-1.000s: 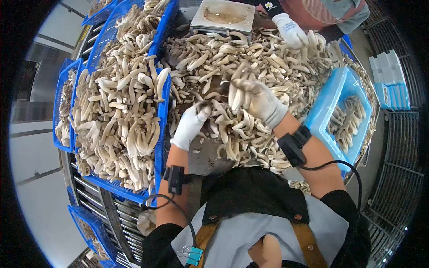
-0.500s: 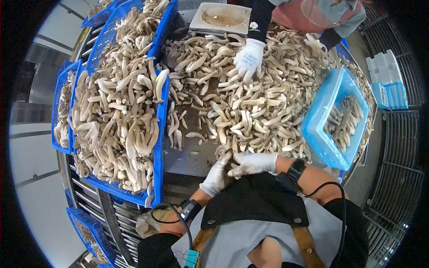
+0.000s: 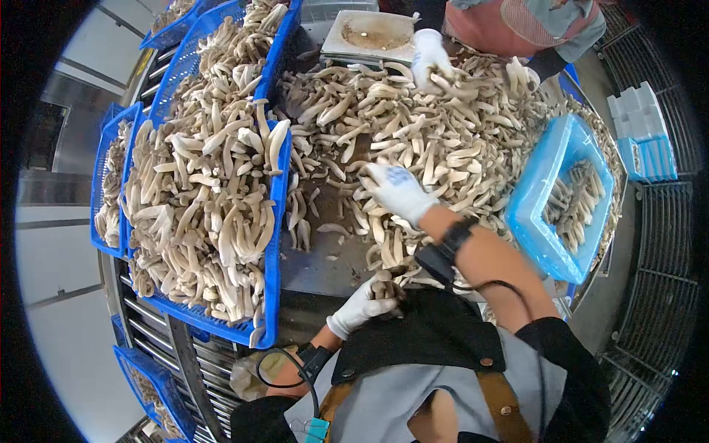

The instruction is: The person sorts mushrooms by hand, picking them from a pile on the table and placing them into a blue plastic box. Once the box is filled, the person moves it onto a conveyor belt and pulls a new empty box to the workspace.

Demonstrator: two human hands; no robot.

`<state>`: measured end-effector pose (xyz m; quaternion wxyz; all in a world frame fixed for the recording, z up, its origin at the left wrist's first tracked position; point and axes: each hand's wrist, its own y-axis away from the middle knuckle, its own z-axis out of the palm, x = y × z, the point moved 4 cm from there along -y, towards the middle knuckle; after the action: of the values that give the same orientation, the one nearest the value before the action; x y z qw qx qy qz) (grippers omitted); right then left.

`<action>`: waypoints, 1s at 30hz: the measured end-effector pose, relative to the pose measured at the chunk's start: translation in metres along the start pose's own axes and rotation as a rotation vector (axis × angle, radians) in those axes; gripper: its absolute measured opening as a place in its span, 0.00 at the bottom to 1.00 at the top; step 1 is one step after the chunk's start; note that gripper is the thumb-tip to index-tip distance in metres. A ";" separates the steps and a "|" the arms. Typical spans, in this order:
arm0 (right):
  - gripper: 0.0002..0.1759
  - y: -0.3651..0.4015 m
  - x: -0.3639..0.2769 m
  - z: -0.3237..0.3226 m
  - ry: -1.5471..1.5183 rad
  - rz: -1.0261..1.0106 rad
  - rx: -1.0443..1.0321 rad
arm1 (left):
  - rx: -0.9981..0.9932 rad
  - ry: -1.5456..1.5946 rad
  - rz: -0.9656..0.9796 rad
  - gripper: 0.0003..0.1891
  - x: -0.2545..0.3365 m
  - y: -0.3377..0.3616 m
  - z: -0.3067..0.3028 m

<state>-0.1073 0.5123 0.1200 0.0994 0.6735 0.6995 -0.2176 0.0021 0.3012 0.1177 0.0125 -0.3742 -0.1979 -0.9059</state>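
Observation:
Pale, grey-brown elongated mushrooms (image 3: 461,184) lie heaped across the metal work table. My left hand (image 3: 356,310), in a white glove, is low at the table's front edge, close to my apron. Its fingers are closed around a small bunch of mushrooms (image 3: 384,289). My right hand (image 3: 399,193), gloved as well, reaches over the near left side of the heap. Its fingers curl down onto a mushroom there, and the fingertips are partly hidden.
Left stands a large blue basket (image 3: 272,258) piled with mushrooms. Right is a container lined with blue plastic (image 3: 528,221), holding mushrooms. A scale (image 3: 369,33) sits at the back. Across the table, a co-worker's gloved hand (image 3: 428,59) holds mushrooms. White and blue boxes (image 3: 642,133) stand far right.
My right hand has left my left hand and moved forward onto the heap. My left hand now shows a bunch of mushrooms. The co-worker's hand has drawn back towards the scale.

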 end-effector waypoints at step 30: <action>0.21 0.061 -0.041 -0.077 -1.109 0.731 -0.069 | 0.023 1.215 0.245 0.23 0.020 -0.004 -0.063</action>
<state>-0.0321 0.5088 0.1952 0.5332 0.6521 0.2780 -0.4617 -0.0554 0.2844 0.0897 0.2309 0.1885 -0.1208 -0.9469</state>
